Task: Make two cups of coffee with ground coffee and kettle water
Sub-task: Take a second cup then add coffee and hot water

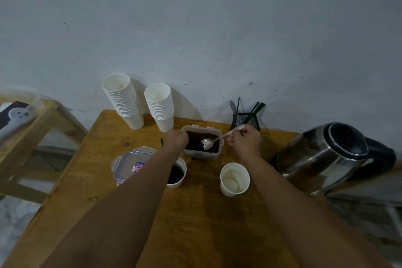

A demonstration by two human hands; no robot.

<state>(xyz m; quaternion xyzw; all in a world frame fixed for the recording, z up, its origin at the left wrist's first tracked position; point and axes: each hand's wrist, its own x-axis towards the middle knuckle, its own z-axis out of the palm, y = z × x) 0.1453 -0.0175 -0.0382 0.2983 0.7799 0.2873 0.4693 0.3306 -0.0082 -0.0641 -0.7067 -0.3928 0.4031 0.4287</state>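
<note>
An open plastic container of ground coffee (214, 135) stands at the back middle of the wooden table (195, 224). My left hand (176, 139) grips its left wall. My right hand (245, 142) pinches the handle of a metal spoon (215, 140), whose bowl lies over the grounds. A paper cup of dark coffee (179, 175) sits partly under my left forearm. An empty white paper cup (234, 179) stands to its right. A steel kettle (326, 159) with a black lid stands at the right edge.
Two stacks of white paper cups (124, 100) (160, 105) lean near the wall. The container's clear lid (130, 164) lies at the left. A black mesh holder (247, 118) with green stirrers is behind my right hand. A wooden frame (32, 128) stands left of the table.
</note>
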